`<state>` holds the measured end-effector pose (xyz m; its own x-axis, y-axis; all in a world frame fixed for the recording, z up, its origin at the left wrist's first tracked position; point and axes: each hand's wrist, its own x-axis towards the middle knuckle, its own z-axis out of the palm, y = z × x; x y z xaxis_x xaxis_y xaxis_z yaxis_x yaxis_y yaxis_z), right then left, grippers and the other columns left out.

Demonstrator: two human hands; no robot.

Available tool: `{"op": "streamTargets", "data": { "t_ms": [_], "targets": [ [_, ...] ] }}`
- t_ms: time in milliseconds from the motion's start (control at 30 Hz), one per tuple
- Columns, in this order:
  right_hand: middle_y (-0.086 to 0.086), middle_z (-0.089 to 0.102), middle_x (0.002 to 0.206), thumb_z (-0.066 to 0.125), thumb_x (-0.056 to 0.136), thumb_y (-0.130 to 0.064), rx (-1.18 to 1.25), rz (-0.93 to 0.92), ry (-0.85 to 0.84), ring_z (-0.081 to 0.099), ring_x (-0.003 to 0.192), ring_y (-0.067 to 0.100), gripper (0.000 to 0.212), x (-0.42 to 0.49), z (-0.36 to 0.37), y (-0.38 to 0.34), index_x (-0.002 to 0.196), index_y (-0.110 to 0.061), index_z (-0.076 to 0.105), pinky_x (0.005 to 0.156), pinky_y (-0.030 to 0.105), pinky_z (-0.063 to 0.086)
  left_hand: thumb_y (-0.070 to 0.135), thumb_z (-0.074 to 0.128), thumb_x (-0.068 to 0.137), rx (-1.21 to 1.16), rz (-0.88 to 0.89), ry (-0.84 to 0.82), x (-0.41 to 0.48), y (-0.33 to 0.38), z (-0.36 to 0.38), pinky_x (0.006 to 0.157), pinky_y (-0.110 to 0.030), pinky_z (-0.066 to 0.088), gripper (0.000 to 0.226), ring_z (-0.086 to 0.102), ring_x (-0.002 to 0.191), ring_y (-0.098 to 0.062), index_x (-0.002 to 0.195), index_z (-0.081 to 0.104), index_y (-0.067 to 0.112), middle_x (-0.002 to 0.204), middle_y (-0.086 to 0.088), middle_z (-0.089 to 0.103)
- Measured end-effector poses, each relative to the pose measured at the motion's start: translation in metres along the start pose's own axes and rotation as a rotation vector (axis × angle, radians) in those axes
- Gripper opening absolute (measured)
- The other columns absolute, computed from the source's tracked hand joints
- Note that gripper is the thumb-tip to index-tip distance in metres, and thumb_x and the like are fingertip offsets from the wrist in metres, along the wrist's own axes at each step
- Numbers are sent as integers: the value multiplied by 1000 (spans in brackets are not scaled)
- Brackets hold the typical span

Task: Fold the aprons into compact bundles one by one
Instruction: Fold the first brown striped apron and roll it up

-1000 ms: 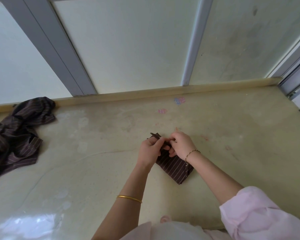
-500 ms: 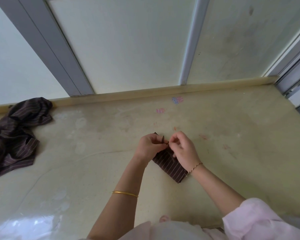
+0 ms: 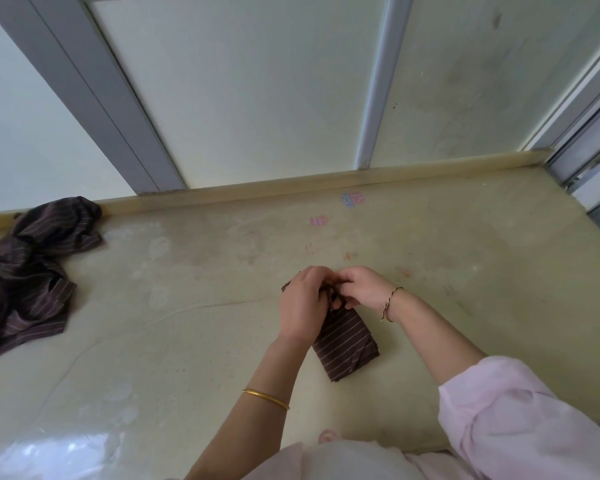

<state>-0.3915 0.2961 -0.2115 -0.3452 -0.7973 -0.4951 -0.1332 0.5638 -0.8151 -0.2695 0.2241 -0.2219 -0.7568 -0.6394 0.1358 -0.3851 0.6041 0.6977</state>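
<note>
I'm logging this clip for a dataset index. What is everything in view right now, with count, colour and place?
folded apron bundle: one, dark brown with thin pale stripes, on the counter at centre, far end under both hands
unfolded aprons: a crumpled heap, count unclear, same striped brown, far left by the back ledge
counter: one, pale yellowish, stained, with small pink and blue marks near the back
wall panels: pale, with grey frames, behind the counter
gold bangle: one, left forearm
thin bracelet: one, right wrist
pink sleeve: right arm, lower right
left hand: grip on the bundle's far end
right hand: fingers pinching there too
</note>
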Motion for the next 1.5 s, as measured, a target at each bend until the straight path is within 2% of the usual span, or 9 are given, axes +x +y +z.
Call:
{"op": "streamTargets", "data": {
  "t_ms": [200,300,467,567,767,933,1067,1300,1500],
  "targets": [
    [2,65,88,45,97,-5,107,5,-20,65,77,10,17,-1,-3,0,90,-16,56,62,19,52,1,75,72,50,142,87,3,-8,-8,60,-31,47,14,53,75,-19,80,69,10,83,-2,61],
    [8,64,91,46,97,-12,-209,-94,91,62,84,20,13,-6,-3,-6,92,-18,57,72,30,51,11,74,78,30,130,53,4,-5,-17,64,-27,46,7,53,77,-16,85,72,9,84,-1,61],
    [0,58,98,39,100,-26,-863,-294,254,50,110,22,18,-17,2,-12,100,-17,54,77,28,37,19,61,90,-80,-146,-138,8,4,-26,61,-28,49,11,59,67,-19,83,61,11,83,-2,58],
    [-5,46,79,37,100,-36,-973,-260,334,47,86,18,23,-18,3,-9,89,-18,44,66,27,32,24,54,93,77,-220,-210,10,6,-30,54,-24,35,20,46,62,-13,76,48,16,74,2,51],
    [-4,48,69,42,98,-35,-790,-37,220,44,60,13,24,-13,-8,17,80,-20,44,52,25,32,16,54,85,180,-415,-671,15,-5,-55,67,-28,43,20,51,70,-14,65,53,16,70,2,54],
    [-1,57,81,47,96,-30,-724,19,213,56,77,21,14,-8,1,23,87,-19,49,66,31,45,16,58,84,-229,-396,-411,14,13,-45,62,-29,43,16,53,65,-16,72,63,7,73,-9,63],
    [-5,50,72,50,95,-30,-696,45,224,52,71,19,17,-8,1,21,82,-19,46,56,28,37,18,65,84,-446,-433,-337,14,17,-28,58,-20,45,18,58,65,-13,76,68,3,78,-13,71],
    [-11,52,69,61,89,-29,-340,-110,326,47,62,3,15,-16,-3,7,80,-18,56,55,18,33,11,69,82,-318,-376,-339,12,5,-17,70,-21,51,11,61,72,-6,90,71,16,77,8,66],
    [0,62,76,52,95,-23,-25,-134,308,53,59,10,22,-17,9,-5,81,-10,62,53,16,41,21,68,86,-216,-305,-294,10,1,-9,60,-25,42,15,51,61,-12,82,68,6,69,-1,60]
  ]
}}
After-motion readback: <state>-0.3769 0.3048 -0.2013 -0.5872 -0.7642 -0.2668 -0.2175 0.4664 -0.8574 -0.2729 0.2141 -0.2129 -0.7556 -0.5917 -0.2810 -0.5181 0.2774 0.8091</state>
